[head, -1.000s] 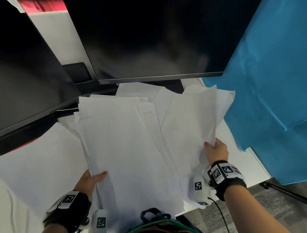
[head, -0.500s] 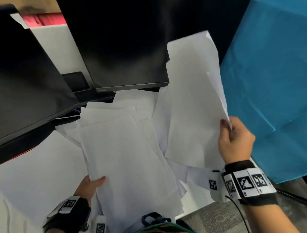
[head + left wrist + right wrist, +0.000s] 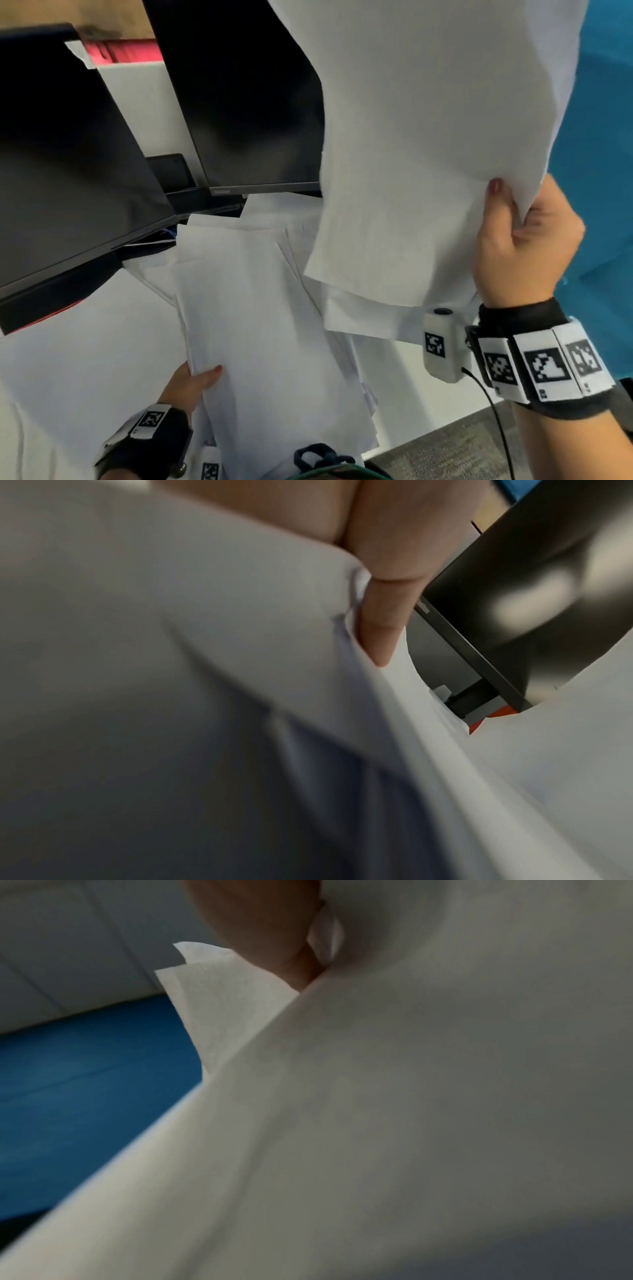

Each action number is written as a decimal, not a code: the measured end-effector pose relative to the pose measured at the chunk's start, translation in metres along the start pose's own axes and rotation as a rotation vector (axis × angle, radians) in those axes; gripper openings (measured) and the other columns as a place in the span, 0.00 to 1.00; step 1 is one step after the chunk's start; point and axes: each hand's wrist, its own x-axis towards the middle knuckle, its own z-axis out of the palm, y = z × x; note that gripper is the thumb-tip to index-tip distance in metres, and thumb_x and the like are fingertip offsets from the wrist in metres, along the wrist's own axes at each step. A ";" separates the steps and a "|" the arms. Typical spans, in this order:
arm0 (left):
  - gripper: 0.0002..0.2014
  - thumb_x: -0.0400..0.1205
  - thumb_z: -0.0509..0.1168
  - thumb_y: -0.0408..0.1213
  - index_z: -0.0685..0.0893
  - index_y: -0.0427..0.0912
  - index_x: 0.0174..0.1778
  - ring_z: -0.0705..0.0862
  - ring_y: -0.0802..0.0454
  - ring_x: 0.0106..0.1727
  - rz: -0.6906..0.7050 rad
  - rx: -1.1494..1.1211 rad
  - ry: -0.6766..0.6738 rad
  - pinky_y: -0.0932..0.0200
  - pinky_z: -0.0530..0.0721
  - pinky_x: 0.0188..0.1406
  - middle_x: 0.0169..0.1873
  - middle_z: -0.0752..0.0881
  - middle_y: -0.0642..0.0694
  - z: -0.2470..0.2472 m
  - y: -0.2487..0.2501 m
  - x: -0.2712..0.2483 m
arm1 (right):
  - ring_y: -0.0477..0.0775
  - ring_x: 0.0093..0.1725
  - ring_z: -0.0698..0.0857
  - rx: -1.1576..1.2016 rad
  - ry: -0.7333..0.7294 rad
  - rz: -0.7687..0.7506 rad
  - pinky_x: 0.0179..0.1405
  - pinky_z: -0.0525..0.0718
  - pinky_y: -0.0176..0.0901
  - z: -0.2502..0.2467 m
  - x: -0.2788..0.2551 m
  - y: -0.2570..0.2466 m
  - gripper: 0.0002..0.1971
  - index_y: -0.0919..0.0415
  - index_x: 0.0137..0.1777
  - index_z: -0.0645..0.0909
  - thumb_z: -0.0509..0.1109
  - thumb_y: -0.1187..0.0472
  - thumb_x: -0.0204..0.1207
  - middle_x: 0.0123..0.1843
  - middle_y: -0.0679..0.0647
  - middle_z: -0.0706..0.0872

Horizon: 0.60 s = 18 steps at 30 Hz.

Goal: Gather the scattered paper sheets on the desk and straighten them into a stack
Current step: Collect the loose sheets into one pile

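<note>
A loose pile of white paper sheets [image 3: 260, 329] lies on the white desk [image 3: 75, 349] in front of two dark monitors. My left hand [image 3: 191, 380] grips the pile's near-left edge, thumb on top; the left wrist view shows a finger [image 3: 383, 615] under the paper [image 3: 205, 696]. My right hand [image 3: 520, 240] is raised at the right and pinches the lower corner of a bunch of sheets [image 3: 428, 144] lifted high off the desk. In the right wrist view the bunch of sheets [image 3: 411, 1096] fills the frame, its corners sticking out past the fingers [image 3: 274, 934].
Two black monitors [image 3: 239, 102] stand at the back, the left monitor [image 3: 61, 164] angled. A blue sheet [image 3: 603, 171] hangs at the right. More sheets [image 3: 370, 318] lie near the desk's front right edge, with grey carpet [image 3: 445, 445] below.
My right hand has lifted its bunch of sheets off the desk, up and toward me. The left hand stays on the pile's edge.
</note>
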 end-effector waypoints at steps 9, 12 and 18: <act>0.22 0.76 0.65 0.24 0.74 0.25 0.67 0.80 0.37 0.55 -0.030 -0.039 0.021 0.43 0.75 0.63 0.59 0.81 0.29 0.001 0.007 -0.005 | 0.33 0.26 0.77 0.129 -0.422 0.355 0.25 0.69 0.22 0.056 -0.070 0.023 0.09 0.61 0.37 0.76 0.62 0.65 0.79 0.27 0.43 0.75; 0.20 0.76 0.66 0.27 0.77 0.28 0.65 0.82 0.35 0.53 -0.068 -0.084 -0.024 0.37 0.77 0.62 0.51 0.85 0.33 -0.001 0.012 -0.009 | 0.36 0.27 0.77 0.146 -0.543 0.526 0.26 0.73 0.23 0.056 -0.099 0.040 0.09 0.62 0.38 0.77 0.62 0.64 0.80 0.29 0.49 0.79; 0.18 0.73 0.66 0.21 0.80 0.31 0.59 0.85 0.40 0.39 -0.053 -0.083 -0.172 0.50 0.87 0.38 0.31 0.90 0.39 0.000 0.023 -0.023 | 0.45 0.42 0.84 0.198 -0.842 0.745 0.46 0.82 0.34 0.053 -0.122 0.053 0.07 0.54 0.45 0.81 0.62 0.64 0.79 0.41 0.51 0.86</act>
